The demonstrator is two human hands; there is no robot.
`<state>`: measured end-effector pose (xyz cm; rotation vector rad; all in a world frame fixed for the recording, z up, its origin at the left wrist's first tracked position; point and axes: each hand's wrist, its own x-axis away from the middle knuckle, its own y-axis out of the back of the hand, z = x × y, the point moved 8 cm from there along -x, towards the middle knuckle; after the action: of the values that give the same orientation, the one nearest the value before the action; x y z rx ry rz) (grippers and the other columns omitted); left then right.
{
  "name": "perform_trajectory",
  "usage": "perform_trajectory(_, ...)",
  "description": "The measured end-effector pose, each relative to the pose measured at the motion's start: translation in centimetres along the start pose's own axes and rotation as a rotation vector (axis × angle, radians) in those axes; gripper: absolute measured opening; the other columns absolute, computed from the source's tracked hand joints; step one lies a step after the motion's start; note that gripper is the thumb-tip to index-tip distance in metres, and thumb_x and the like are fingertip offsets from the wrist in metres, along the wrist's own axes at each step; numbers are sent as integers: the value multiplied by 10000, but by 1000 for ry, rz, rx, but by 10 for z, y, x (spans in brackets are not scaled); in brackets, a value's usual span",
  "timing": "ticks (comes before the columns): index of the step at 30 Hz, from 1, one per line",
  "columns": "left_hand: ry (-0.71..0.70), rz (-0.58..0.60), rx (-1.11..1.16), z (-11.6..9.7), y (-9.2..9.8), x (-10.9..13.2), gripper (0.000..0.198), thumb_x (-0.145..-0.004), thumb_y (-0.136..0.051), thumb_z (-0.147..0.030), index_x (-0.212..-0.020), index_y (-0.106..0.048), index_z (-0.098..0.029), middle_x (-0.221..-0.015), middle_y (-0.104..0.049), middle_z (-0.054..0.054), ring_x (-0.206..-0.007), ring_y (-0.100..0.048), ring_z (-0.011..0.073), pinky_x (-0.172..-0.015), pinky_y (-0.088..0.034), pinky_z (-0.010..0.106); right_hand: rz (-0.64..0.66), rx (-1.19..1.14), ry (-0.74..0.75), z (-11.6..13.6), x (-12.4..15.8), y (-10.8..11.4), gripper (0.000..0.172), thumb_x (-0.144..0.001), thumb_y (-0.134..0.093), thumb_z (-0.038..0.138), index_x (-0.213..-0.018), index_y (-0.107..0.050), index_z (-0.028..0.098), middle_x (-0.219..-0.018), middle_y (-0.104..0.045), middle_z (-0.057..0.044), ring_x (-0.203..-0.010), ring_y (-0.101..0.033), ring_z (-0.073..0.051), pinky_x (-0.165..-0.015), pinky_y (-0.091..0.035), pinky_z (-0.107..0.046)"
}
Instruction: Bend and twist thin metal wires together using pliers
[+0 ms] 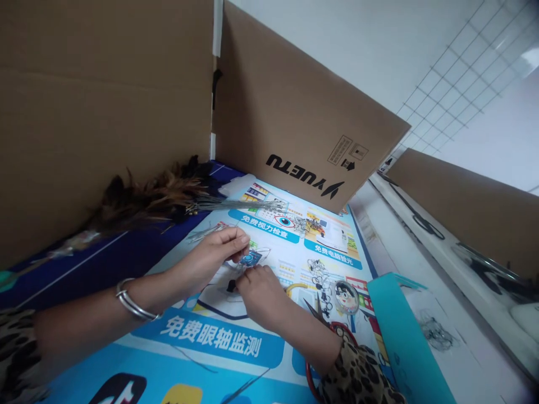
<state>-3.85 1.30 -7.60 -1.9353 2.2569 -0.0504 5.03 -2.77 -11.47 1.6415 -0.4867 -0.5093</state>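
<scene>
Fingers pinched, my left hand is held over the printed sheet. Just below and to its right is my right hand, knuckles up and fingers curled. A thin wire loop shows near the fingertips of both hands; I cannot tell which hand it belongs to. Beside the right fingers is a small black piece. Scissors with red handles lie partly behind my right wrist. Small black pieces with wire are scattered near a round clear dish.
A bundle of thin wires lies at the back, beside dark and brown feathers. Cardboard panels stand behind and at left. A teal box is at right, next to tangled wire. Loose strands lie in front.
</scene>
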Motion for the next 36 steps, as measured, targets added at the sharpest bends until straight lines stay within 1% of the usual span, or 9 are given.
perform_trajectory(4, 33, 67, 22, 5, -6, 1, 293, -858, -533, -401, -670, -529, -177, -663, -487, -8, -598, -414, 131, -568, -351, 242, 5, -59, -88, -17, 28, 12, 108, -829, -487, 95, -869, -565, 158, -888, -579, -84, -837, -495, -205, -733, -391, -329)
perform_trajectory(7, 101, 94, 69, 14, -9, 2, 273, -841, -565, -401, -688, -545, -175, -663, -511, -8, -597, -431, 128, -570, -366, 239, 9, -183, -130, -34, 50, 17, 131, -831, -484, 68, -848, -566, 169, -892, -585, -72, -889, -506, -195, -796, -399, -325)
perform_trajectory(13, 220, 146, 151, 27, -26, 7, 272, -832, -586, -389, -686, -533, -166, -663, -522, -7, -593, -457, 125, -578, -378, 244, -269, -695, -383, -71, 79, 28, 113, -860, -496, 116, -781, -538, 186, -941, -591, -44, -925, -547, -148, -789, -439, -270)
perform_trajectory(16, 251, 154, 154, 31, -35, 10, 263, -831, -585, -391, -700, -531, -169, -663, -524, -9, -587, -458, 126, -567, -368, 239, -343, -918, -391, -74, 81, 26, 104, -837, -523, 126, -757, -553, 185, -1089, -578, -67, -1060, -539, -165, -763, -458, -256)
perform_trajectory(20, 280, 151, 166, 37, -42, 12, 263, -819, -601, -387, -694, -521, -170, -656, -521, -9, -571, -453, 121, -553, -364, 232, -367, -1089, -357, -69, 81, 18, 93, -810, -562, 109, -757, -572, 184, -1077, -605, -68, -1123, -526, -171, -861, -442, -284)
perform_trajectory(23, 324, 153, 186, 43, -45, 15, 250, -814, -612, -371, -701, -515, -171, -661, -525, -11, -571, -456, 117, -562, -373, 230, -394, -1151, -361, -68, 82, 13, 89, -804, -578, 109, -754, -570, 183, -1014, -624, -55, -1056, -559, -160, -891, -431, -299)
perform_trajectory(28, 385, 176, 227, 52, -46, 18, 234, -832, -608, -349, -719, -506, -172, -672, -536, -12, -587, -452, 112, -564, -370, 219, -403, -1121, -382, -68, 81, 10, 82, -817, -579, 125, -757, -580, 180, -867, -624, -20, -885, -582, -136, -817, -451, -267)
perform_trajectory(32, 395, 194, 229, 59, -44, 16, 218, -849, -593, -348, -743, -514, -175, -677, -526, -16, -603, -451, 113, -572, -374, 222, -393, -1033, -366, -68, 81, 12, 82, -830, -572, 133, -766, -587, 182, -852, -621, -23, -879, -580, -136, -812, -449, -256)
perform_trajectory(36, 337, 227, 119, 58, -42, 14, 229, -869, -557, -383, -766, -533, -179, -695, -519, -16, -605, -441, 112, -564, -369, 221, -411, -977, -315, -65, 81, 14, 82, -853, -547, 145, -787, -577, 183, -864, -619, -32, -879, -577, -137, -822, -449, -263)
